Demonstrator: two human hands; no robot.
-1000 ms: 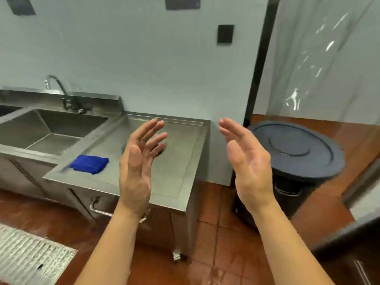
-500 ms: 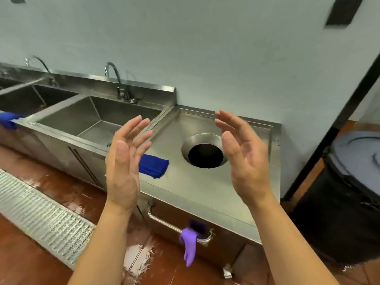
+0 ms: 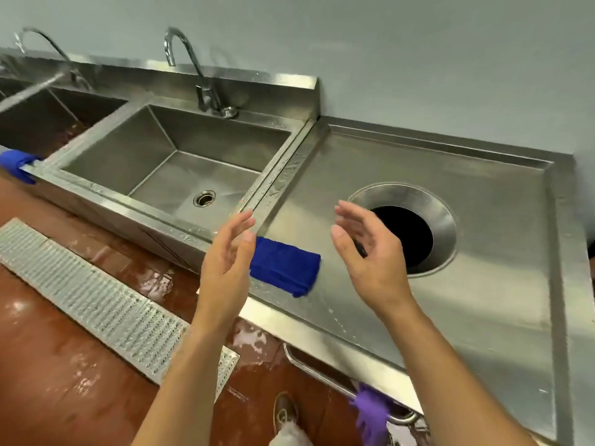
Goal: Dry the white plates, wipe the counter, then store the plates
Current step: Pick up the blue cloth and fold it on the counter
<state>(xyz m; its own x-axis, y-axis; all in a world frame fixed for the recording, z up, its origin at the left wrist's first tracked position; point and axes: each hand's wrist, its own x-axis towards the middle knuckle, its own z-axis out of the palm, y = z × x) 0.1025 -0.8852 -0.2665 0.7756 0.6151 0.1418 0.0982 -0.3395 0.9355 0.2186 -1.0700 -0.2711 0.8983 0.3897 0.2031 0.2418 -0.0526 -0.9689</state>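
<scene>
A folded blue cloth [image 3: 286, 267] lies on the steel counter [image 3: 467, 284] near its front left corner. My left hand [image 3: 227, 262] hovers open just left of the cloth, palm facing right. To the right of the cloth, my right hand [image 3: 370, 252] is held open above the counter, palm facing left, fingers slightly curled. Both hands are empty. No white plates are in view.
A round waste hole [image 3: 447, 233] opens in the counter behind my right hand. A steel sink [image 3: 180, 162] with a faucet [image 3: 196, 69] sits to the left, with another blue cloth [image 3: 16, 164] on its far rim. A purple glove [image 3: 370, 413] hangs from the front rail. The red floor is wet, with a drain grate [image 3: 87, 297].
The view has swung left and down from the bin toward the sinks and counter. Both hands stay raised and open and are now lower, on either side of the blue cloth.
</scene>
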